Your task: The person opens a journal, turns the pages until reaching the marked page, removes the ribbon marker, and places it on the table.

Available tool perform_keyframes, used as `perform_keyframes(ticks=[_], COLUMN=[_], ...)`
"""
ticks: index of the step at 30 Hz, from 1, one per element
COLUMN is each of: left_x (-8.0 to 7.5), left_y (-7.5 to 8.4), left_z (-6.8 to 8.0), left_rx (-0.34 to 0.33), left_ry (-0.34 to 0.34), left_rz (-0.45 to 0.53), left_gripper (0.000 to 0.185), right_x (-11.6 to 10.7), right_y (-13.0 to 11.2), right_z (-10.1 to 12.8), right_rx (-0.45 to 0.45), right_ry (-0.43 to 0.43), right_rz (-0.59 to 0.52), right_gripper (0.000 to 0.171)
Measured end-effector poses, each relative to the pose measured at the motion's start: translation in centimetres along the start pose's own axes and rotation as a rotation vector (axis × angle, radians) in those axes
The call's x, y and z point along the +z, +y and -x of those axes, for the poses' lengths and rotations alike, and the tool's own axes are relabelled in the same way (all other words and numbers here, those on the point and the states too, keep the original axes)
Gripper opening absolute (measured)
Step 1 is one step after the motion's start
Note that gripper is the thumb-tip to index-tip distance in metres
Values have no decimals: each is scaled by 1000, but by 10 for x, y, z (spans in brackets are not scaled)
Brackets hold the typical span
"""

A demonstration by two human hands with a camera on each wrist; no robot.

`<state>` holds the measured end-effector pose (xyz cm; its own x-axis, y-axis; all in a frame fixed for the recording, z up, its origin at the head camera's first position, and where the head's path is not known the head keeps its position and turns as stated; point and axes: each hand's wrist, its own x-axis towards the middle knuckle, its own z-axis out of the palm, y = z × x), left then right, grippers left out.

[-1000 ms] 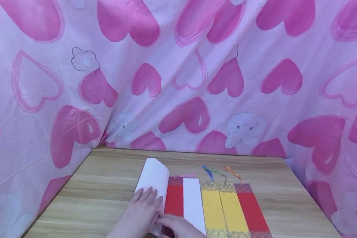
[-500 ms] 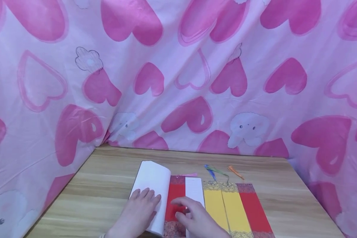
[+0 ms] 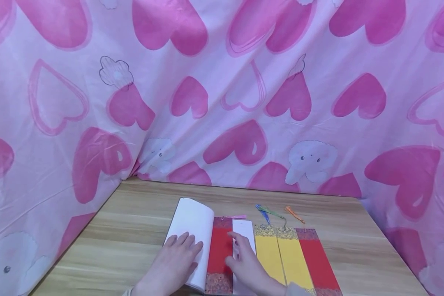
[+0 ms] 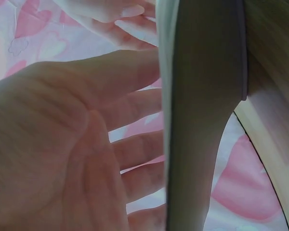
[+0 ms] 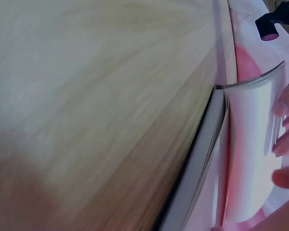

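An open notebook (image 3: 193, 216) lies on the table, its left pages bulging up in a curve. My left hand (image 3: 175, 257) rests on those white pages with its fingers stretched out; the left wrist view shows them against the raised page block (image 4: 197, 96). A red bookmark (image 3: 220, 248) with dark lace-patterned ends lies along the fold, its pink tassel (image 3: 238, 216) past the top edge. Over the bookmark's right edge and the lined right page (image 3: 244, 226) is my right hand (image 3: 249, 265), thumb and index finger apart and nothing between them.
Right of the notebook lie two yellow bookmarks (image 3: 269, 255) side by side and another red bookmark (image 3: 318, 259). Blue (image 3: 263, 214), green and orange tassels (image 3: 294, 214) stretch behind them. A heart-patterned curtain (image 3: 222, 98) surrounds the wooden table (image 3: 133, 230).
My right hand has left the fold beside the left hand and moved right, uncovering the red bookmark's lower part. The left hand stays on the page. The whole view has shifted slightly.
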<state>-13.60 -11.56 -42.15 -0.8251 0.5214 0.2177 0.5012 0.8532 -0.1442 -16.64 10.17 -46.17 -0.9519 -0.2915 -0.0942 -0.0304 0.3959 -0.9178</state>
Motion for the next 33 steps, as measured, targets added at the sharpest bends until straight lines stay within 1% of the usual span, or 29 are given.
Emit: perform_keyframes(ticks=[2,5,8,11,14,16,19,23,28,30,33], left_x=[-1,-2,-2,-1,-1,-1,-1,-2,-1,-1,-1], left_y=[0,0,0,-1,-1,-1,-1,-2,-3,-3,-3], left_z=[0,0,0,1,1,1,0,-1,1,2,2], left_rx=[-4,-6,-9,-5,2,3,-5,-10,3,10,15], left_ry=[-12,-25,-34,-27,-18,-22,-47,-66,-31,-11,-1], left_rz=[8,20,30,28,22,26,38,45,33,35,44], left_gripper=[44,45,45,44,42,42,43,44,41,39,38], right_x=[2,5,6,5,3,1,-1,-2,-10,-16,-30], right_y=[-1,-3,-4,-3,0,3,7,10,5,2,-1], right_z=[-4,-10,-15,-19,-23,-25,-28,-30,-28,-26,-25], right_rx=[65,144,184,210,242,261,260,229,208,201,202], right_ry=[41,90,107,98,61,33,4,2,21,31,41], right_rz=[-51,-116,-158,-221,-308,-352,-401,-438,-431,-431,-440], right_gripper=[65,70,72,72,70,65,53,39,35,36,38])
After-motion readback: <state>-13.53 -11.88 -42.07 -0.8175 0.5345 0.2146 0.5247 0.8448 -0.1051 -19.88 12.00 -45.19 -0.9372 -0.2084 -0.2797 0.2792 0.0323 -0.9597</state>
